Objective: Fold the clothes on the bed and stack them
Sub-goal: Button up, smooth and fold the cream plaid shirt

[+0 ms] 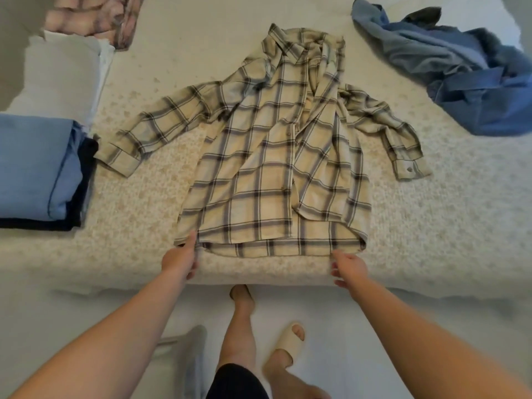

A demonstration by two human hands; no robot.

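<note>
A cream and black plaid shirt (273, 168) lies spread front-up on the bed (431, 226), collar far, both sleeves out to the sides. My left hand (180, 260) is at the shirt's near left hem corner, thumb laid on the fabric and fingers curled beneath the edge. My right hand (349, 267) hovers just below the near right hem, fingers loosely curled and spread, holding nothing. A stack of folded clothes (37, 168), light blue on top of dark navy, sits at the bed's left side.
A crumpled blue denim garment (466, 73) lies at the far right. A folded white piece (60, 76) and a pinkish plaid item (95, 18) sit at the far left. My legs and a beige slipper (290, 338) stand on the floor by the bed's edge.
</note>
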